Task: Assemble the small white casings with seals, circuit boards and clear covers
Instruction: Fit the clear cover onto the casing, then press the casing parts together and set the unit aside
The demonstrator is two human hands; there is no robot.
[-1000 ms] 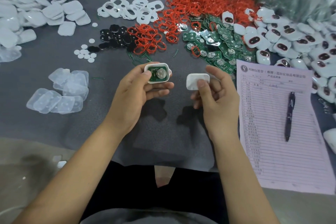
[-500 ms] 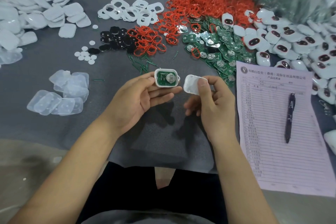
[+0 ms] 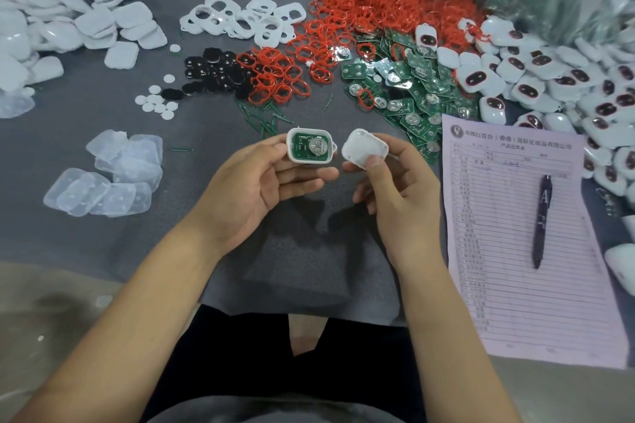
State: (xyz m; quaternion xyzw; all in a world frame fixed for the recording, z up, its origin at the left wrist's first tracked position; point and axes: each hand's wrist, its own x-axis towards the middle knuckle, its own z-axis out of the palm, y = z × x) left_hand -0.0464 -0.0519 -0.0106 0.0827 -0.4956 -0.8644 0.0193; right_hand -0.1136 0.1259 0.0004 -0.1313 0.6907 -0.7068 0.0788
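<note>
Fingers of left hand [image 3: 254, 185] pinching casing [image 3: 310, 149]; right hand [image 3: 395, 182] pinching cover [image 3: 365, 148], edges apart

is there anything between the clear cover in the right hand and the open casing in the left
Nothing visible. The clear cover, pinched by the right hand, sits just right of the casing held by the left hand, with only a narrow open gap between them. The casing's open face shows the circuit board, uncovered.

Two hands show: the left hand [image 3: 261, 182] holds one white casing [image 3: 310, 145] with one circuit board [image 3: 304, 148]; the right hand [image 3: 395, 178] pinches one clear cover [image 3: 365, 148]. Right of them lie one printed sheet [image 3: 515, 251] and one pen [image 3: 542, 221].
</note>
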